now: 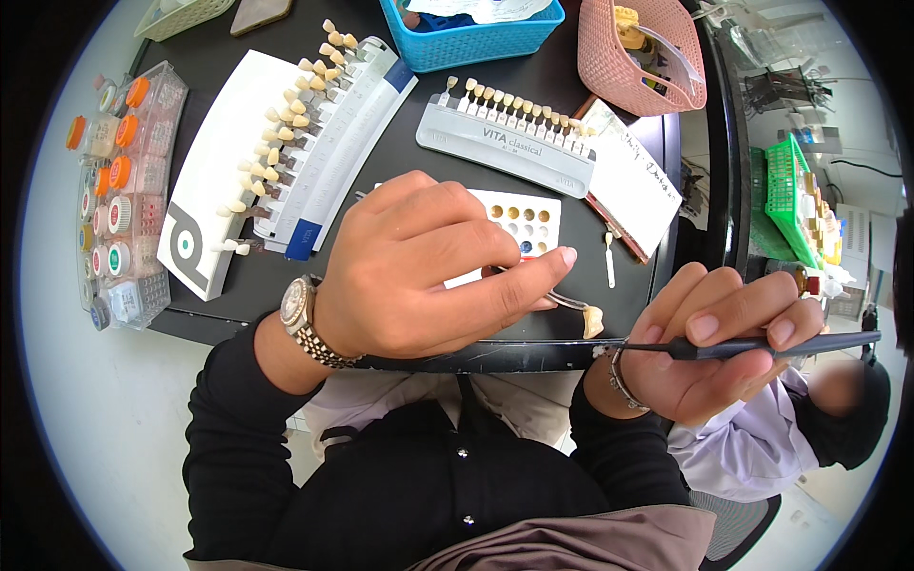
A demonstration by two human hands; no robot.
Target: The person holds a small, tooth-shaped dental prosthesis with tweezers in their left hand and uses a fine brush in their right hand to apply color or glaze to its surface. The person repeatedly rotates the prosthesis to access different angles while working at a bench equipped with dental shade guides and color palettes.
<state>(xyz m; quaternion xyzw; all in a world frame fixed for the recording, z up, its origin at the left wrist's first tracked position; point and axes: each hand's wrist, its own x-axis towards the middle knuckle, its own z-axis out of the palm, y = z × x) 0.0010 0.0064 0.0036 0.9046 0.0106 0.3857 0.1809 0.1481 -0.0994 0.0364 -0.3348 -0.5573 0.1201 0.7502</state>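
My left hand [428, 271] is closed around a thin metal holding tool [568, 302]. The tool's curved end carries a small cream tooth crown [592, 323] just over the table's front edge; the grip itself is hidden under my fingers. Behind that hand lies a white palette [549, 206] with round wells of yellow, brown and blue, partly covered. To the right, my right hand [719, 343] is raised, palm turned up, fingers closed on a slim black-handled brush [733, 348]. Its thin end points left, toward the crown, but does not touch it.
Two tooth shade guides, one large [333, 152] and one small [505, 147], lie behind my hands. A white notepad [633, 176], blue basket [476, 43] and pink basket [647, 76] stand beyond. Orange-lidded jars [119, 171] fill a clear rack at left. Another person [752, 438] sits at right.
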